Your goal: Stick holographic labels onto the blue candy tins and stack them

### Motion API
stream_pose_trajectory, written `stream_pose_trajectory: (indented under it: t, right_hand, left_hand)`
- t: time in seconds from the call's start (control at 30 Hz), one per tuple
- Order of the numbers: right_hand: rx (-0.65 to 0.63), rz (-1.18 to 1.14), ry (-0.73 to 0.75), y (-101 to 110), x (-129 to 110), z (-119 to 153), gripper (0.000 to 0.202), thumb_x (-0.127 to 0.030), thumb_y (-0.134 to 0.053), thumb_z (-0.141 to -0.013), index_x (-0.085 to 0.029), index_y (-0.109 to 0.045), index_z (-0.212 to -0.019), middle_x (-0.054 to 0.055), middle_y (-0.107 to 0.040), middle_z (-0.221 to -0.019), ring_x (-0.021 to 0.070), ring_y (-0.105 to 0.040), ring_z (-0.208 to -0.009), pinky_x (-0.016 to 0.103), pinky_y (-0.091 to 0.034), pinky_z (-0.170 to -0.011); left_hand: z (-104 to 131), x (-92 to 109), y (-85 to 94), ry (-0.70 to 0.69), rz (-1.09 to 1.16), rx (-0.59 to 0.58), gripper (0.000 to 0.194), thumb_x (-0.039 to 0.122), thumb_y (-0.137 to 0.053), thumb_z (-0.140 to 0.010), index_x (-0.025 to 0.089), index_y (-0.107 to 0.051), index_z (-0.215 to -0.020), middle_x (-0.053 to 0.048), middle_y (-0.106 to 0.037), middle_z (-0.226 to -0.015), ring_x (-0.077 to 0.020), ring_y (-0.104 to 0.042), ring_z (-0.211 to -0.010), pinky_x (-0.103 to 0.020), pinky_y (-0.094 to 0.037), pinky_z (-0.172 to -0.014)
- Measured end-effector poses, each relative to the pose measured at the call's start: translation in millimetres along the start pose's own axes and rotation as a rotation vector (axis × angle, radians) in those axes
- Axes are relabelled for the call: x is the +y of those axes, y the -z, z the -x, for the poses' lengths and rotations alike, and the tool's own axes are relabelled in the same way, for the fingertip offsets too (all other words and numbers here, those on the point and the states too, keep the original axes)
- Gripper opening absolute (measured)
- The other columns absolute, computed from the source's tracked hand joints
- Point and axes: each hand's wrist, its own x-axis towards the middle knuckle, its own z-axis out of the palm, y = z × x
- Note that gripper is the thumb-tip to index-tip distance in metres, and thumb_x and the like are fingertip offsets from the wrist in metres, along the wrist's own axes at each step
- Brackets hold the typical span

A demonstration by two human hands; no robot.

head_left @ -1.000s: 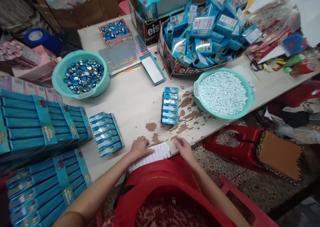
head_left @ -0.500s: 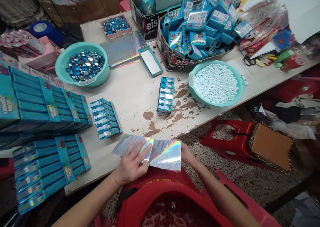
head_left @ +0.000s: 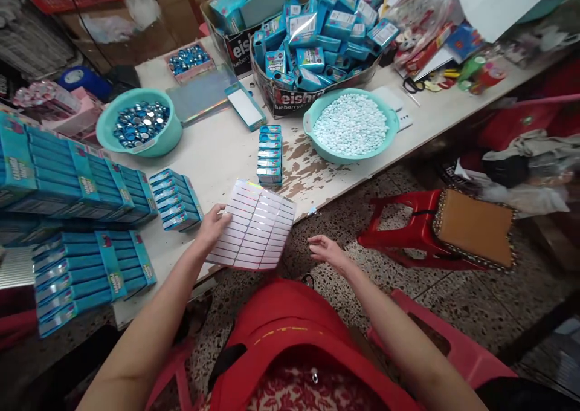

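A white sheet of narrow printed strips (head_left: 256, 226) lies tilted at the table's front edge, partly overhanging it. My left hand (head_left: 212, 226) grips its left edge, thumb on top. My right hand (head_left: 326, 251) is in the air right of the sheet, apart from it, fingers spread and slightly curled, holding nothing. Just behind the sheet stands a row of small blue boxes (head_left: 270, 154). Another row of blue boxes (head_left: 176, 199) is left of my left hand. A teal bowl of white candies (head_left: 351, 124) sits behind and to the right.
Stacked blue box packs (head_left: 90, 272) fill the left. Further back are a teal bowl of metallic caps (head_left: 140, 124), a shallow blue tray (head_left: 246, 106) and a carton heaped with blue boxes (head_left: 290, 100). A red stool (head_left: 399, 229) stands at right.
The sheet now shows its white striped side instead of the shiny silver one. My left hand has moved to its left edge. My right hand has let go. The view has shifted.
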Motion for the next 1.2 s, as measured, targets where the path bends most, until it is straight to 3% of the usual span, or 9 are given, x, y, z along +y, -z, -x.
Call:
stream_pose_trajectory:
  t: [0.13,0.27,0.37,0.5,0.6,0.73,0.87,0.97,1.2]
  right_hand:
    - [0.203,0.003,0.071,-15.7,0.3,-0.5,0.062,-0.054,-0.073,-0.054,-0.020,-0.053,-0.102,0.012,-0.054,-0.119,0.0216,-0.056,-0.098,0.037,-0.050,-0.079]
    - [0.464,0.166,0.520,-26.8,-41.4,17.7,0.063,-0.060,-0.058,-0.070,-0.017,-0.049,-0.116,0.014,-0.052,-0.124,0.0233,-0.051,-0.111,0.038,-0.042,-0.094]
    - [0.260,0.350,0.593,-27.3,-82.0,37.1,0.051,-0.060,-0.045,-0.080,-0.015,-0.063,-0.097,0.009,-0.063,-0.102,0.0229,-0.056,-0.100,0.035,-0.043,-0.088]
    - [-0.253,0.336,0.170,-28.1,-98.6,45.8,0.045,-0.058,-0.063,-0.068,-0.014,-0.064,-0.074,0.002,-0.062,-0.067,0.0161,-0.056,-0.064,0.028,-0.043,-0.061]
    - [-0.297,0.176,0.077,-31.4,-78.6,42.6,0.046,-0.049,-0.076,-0.055,-0.016,-0.061,-0.083,-0.002,-0.062,-0.070,0.0116,-0.053,-0.059,0.024,-0.040,-0.057]
    - [-0.365,0.134,0.040,-40.5,-43.9,36.5,0.041,-0.048,-0.075,-0.056,-0.017,-0.058,-0.077,-0.003,-0.060,-0.068,0.0098,-0.051,-0.057,0.022,-0.038,-0.055]
    - [-0.348,0.179,0.032,-53.7,-23.7,21.8,0.037,-0.048,-0.072,-0.059,-0.018,-0.057,-0.074,-0.005,-0.056,-0.061,0.0090,-0.046,-0.053,0.022,-0.035,-0.052]
    - [-0.269,0.249,0.107,-66.6,-18.0,0.6,0.031,-0.043,-0.069,-0.059,-0.017,-0.060,-0.074,-0.003,-0.056,-0.063,0.0105,-0.047,-0.057,0.024,-0.038,-0.057]
    - [-0.138,0.344,0.284,-101.0,-42.5,-61.0,0.024,-0.037,-0.063,-0.058,-0.018,-0.059,-0.073,-0.001,-0.058,-0.066,0.0132,-0.051,-0.064,0.027,-0.040,-0.064]
  left_hand:
    - [13.5,5.0,-7.6,-0.119,-0.143,0.041,0.032,0.042,-0.055,-0.071,0.018,-0.052,-0.094,0.002,-0.060,-0.062,-0.0141,-0.054,-0.052,-0.024,-0.042,-0.051]
    - [65.8,24.0,-31.6,-0.681,-0.627,0.125,0.018,0.025,-0.045,-0.085,0.020,-0.061,-0.092,-0.004,-0.070,-0.085,-0.0163,-0.063,-0.075,-0.026,-0.046,-0.066]
    - [109.4,31.9,-58.0,-1.126,-0.874,0.128,0.023,0.017,-0.045,-0.087,0.022,-0.062,-0.102,-0.007,-0.070,-0.100,-0.0169,-0.064,-0.085,-0.027,-0.047,-0.072]
    - [144.6,27.1,-82.5,-1.296,-0.982,0.145,0.024,0.015,-0.048,-0.086,0.020,-0.061,-0.105,-0.008,-0.069,-0.104,-0.0188,-0.063,-0.089,-0.029,-0.047,-0.073]
    - [152.5,19.6,-83.7,-1.175,-0.913,-0.021,0.025,0.029,-0.052,-0.087,0.022,-0.061,-0.108,-0.008,-0.066,-0.110,-0.0215,-0.059,-0.101,-0.033,-0.046,-0.082]
    - [138.6,6.8,-67.6,-0.589,-0.841,-0.145,0.062,0.058,-0.057,-0.075,0.022,-0.051,-0.126,-0.012,-0.053,-0.131,-0.0303,-0.043,-0.123,-0.047,-0.033,-0.100]
    - [107.2,-15.0,-46.3,-0.111,-0.715,-0.386,0.030,0.040,-0.047,-0.085,0.021,-0.065,-0.100,-0.004,-0.069,-0.097,-0.0205,-0.060,-0.090,-0.031,-0.042,-0.081]
    - [88.6,-26.5,-30.8,-0.011,-0.702,-0.373,0.026,0.030,-0.042,-0.085,0.020,-0.066,-0.084,-0.003,-0.069,-0.082,-0.0174,-0.059,-0.077,-0.025,-0.039,-0.066]
    - [44.6,-29.3,9.5,-0.012,-0.747,-0.234,0.021,0.032,-0.044,-0.084,0.023,-0.064,-0.087,0.000,-0.066,-0.073,-0.0167,-0.057,-0.072,-0.024,-0.034,-0.062]
